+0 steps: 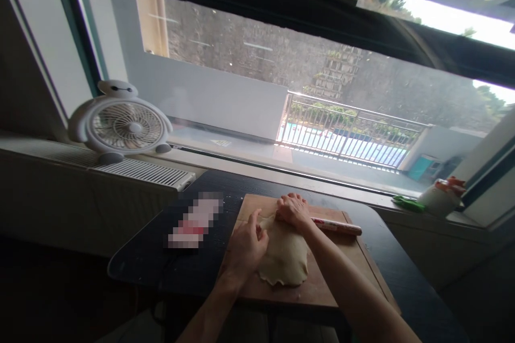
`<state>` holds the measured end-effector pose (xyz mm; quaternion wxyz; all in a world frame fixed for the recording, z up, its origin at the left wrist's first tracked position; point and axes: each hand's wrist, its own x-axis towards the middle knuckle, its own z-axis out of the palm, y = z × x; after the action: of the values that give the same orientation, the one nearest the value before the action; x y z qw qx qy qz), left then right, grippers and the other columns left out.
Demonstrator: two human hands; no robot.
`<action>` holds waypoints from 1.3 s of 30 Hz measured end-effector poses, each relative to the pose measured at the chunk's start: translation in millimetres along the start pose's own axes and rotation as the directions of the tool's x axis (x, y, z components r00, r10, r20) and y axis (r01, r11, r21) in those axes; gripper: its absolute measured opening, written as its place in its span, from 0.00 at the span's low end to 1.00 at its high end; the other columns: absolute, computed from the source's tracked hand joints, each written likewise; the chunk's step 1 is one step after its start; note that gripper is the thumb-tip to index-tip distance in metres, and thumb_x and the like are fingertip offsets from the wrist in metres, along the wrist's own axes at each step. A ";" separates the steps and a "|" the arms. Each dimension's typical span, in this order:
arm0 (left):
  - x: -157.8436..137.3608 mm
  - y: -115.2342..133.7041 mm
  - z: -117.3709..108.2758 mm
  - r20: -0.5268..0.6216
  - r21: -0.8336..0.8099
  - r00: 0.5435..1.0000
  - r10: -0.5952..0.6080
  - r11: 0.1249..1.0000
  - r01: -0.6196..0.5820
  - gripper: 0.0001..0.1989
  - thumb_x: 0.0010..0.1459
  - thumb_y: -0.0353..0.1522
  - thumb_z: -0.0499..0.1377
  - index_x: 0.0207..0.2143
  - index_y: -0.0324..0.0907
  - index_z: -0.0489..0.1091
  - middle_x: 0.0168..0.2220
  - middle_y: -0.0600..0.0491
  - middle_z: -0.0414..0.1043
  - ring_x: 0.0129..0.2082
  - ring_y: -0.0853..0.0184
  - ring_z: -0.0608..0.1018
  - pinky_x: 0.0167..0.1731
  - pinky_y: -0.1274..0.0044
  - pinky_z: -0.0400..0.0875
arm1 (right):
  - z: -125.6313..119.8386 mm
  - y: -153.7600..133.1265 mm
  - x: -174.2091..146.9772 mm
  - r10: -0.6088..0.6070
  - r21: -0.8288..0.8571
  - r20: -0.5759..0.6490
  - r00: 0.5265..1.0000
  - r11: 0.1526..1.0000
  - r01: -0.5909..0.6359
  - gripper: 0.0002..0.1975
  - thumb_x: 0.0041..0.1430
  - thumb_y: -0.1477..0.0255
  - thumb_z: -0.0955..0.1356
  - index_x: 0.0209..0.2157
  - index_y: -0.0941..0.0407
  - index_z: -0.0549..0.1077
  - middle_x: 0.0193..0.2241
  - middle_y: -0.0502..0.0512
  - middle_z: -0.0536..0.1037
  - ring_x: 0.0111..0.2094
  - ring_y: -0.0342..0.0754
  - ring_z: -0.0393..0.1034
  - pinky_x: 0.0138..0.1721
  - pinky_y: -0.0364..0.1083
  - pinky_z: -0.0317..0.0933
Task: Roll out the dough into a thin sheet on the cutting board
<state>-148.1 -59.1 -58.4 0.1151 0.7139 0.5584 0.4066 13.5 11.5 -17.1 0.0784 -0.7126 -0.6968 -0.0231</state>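
Observation:
A flat sheet of pale dough [284, 254] with an uneven near edge lies on a wooden cutting board [245, 204]. At its left edge is my left hand [247, 241], thumb and index finger apart, with nothing visible in its grasp. My right hand [293, 209] bends its fingers over the far part of the dough; their tips are partly hidden. A rolling pin [338, 226] with a red-marked surface lies across the board to the right. Its left end disappears behind my right wrist, so I cannot tell whether that hand touches it.
The board rests on a dark table [156, 265]. A blurred-out pinkish item [195, 222] lies to its left. A white fan [126, 126] stands by the radiator [151, 171]. A white container [440, 198] and a green item [408, 203] sit on the right of the sill.

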 end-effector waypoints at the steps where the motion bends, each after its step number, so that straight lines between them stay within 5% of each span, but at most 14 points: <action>1: 0.1 -0.1 -0.1 0.003 0.001 1.000 -0.001 1.000 0.001 0.25 0.52 0.29 0.53 0.54 0.42 0.58 0.32 0.52 0.72 0.34 0.67 0.75 0.37 0.76 0.66 | -0.1 0.5 1.4 0.010 0.012 0.022 1.000 1.000 -0.011 0.19 0.61 0.64 0.53 0.41 0.54 0.70 0.45 0.61 0.68 0.47 0.54 0.59 0.45 0.53 0.51; 5: -0.1 -0.7 0.1 0.006 -0.002 1.000 -0.008 1.000 0.008 0.25 0.52 0.29 0.52 0.54 0.42 0.58 0.33 0.52 0.72 0.34 0.67 0.75 0.37 0.76 0.67 | 0.6 0.1 -14.4 -0.015 0.033 0.045 0.999 0.999 0.014 0.18 0.62 0.63 0.53 0.44 0.52 0.67 0.45 0.59 0.68 0.46 0.54 0.59 0.45 0.53 0.52; 11: -1.3 1.1 -0.6 -0.011 -0.012 1.000 0.009 1.000 -0.009 0.25 0.52 0.28 0.53 0.54 0.41 0.59 0.33 0.51 0.72 0.34 0.66 0.74 0.39 0.75 0.67 | 3.5 -0.7 -49.5 -0.063 -0.022 -0.142 0.988 0.998 0.061 0.18 0.63 0.63 0.52 0.44 0.53 0.67 0.46 0.58 0.67 0.48 0.53 0.56 0.48 0.52 0.48; 23: 0.1 -5.2 4.9 -0.018 -0.008 1.000 0.017 1.000 -0.017 0.25 0.52 0.29 0.53 0.55 0.41 0.57 0.33 0.51 0.72 0.34 0.66 0.74 0.38 0.75 0.66 | 4.6 9.1 6.4 0.082 0.011 -0.019 0.996 0.997 -0.082 0.17 0.61 0.67 0.54 0.44 0.54 0.67 0.47 0.61 0.66 0.48 0.53 0.57 0.46 0.53 0.50; 33: 0.2 3.6 -1.7 -0.018 0.000 1.000 0.018 1.000 -0.018 0.25 0.51 0.28 0.53 0.53 0.40 0.59 0.33 0.51 0.72 0.35 0.66 0.75 0.39 0.75 0.67 | 3.7 2.5 -58.3 -0.045 -0.028 -0.209 0.977 0.999 0.040 0.19 0.63 0.65 0.52 0.46 0.53 0.67 0.49 0.58 0.65 0.52 0.52 0.53 0.52 0.52 0.43; 39: -1.3 4.4 -1.9 0.002 -0.019 1.000 -0.022 1.000 0.022 0.25 0.51 0.29 0.53 0.53 0.41 0.59 0.34 0.51 0.73 0.35 0.66 0.75 0.39 0.76 0.67 | 8.9 3.0 -43.0 -0.002 -0.019 -0.247 0.969 1.000 -0.002 0.19 0.63 0.66 0.53 0.41 0.55 0.71 0.50 0.58 0.65 0.53 0.53 0.52 0.53 0.51 0.42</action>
<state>-146.3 -62.4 -55.0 0.1267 0.7069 0.5621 0.4101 14.6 -29.8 -32.2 0.1577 -0.7049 -0.6814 -0.1182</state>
